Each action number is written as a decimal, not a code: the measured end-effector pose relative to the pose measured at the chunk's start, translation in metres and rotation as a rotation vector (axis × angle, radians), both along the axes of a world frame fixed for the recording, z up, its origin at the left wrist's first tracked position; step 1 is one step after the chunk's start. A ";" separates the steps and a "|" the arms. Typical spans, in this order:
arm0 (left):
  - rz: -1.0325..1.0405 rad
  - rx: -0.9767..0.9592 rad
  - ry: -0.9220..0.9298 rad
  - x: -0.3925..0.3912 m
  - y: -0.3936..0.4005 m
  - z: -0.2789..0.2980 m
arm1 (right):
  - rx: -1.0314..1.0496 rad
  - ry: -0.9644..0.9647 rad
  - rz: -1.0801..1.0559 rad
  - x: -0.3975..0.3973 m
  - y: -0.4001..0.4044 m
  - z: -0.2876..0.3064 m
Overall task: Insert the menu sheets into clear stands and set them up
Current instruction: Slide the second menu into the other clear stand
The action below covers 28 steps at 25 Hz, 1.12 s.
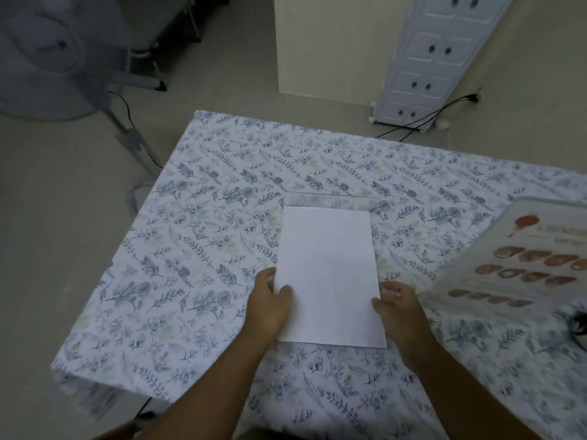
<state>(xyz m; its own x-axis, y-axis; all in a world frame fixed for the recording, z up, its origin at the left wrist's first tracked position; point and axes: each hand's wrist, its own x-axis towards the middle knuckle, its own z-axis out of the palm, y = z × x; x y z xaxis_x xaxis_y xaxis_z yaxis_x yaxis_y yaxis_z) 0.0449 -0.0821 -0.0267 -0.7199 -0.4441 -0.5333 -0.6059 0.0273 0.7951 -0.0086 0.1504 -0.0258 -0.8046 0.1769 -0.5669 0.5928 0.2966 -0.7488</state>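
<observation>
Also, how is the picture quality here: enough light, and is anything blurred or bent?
Head view: dim, flat light; white sheet fairly sharp; printed menu at the right edge blurred, text unreadable; fan soft; wide-angle lens makes the drawer cabinet lean.

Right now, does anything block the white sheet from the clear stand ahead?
Nothing visible. The white sheet meets the clear stand at its far edge; the filled menu stand lies aside, to the right.

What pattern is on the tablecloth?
The tablecloth is white with blue-grey leaf and flower sprigs; head view shows it.
</observation>
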 end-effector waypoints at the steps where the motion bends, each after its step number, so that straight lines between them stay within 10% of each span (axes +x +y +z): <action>1: -0.009 -0.041 0.008 0.003 -0.007 0.005 | -0.054 0.019 -0.007 0.004 0.006 0.004; 6: -0.014 0.043 0.179 0.002 -0.040 0.038 | -0.279 0.253 0.175 0.005 0.033 0.022; 14: -0.157 -0.424 0.493 -0.046 -0.045 0.100 | 0.267 0.864 0.300 -0.050 0.016 0.093; 19: -0.148 -0.568 0.604 -0.064 -0.057 0.107 | 0.223 0.835 0.294 -0.069 0.004 0.104; 28: -0.120 -0.285 0.530 -0.064 -0.075 0.084 | 0.156 0.751 0.231 -0.062 -0.020 0.083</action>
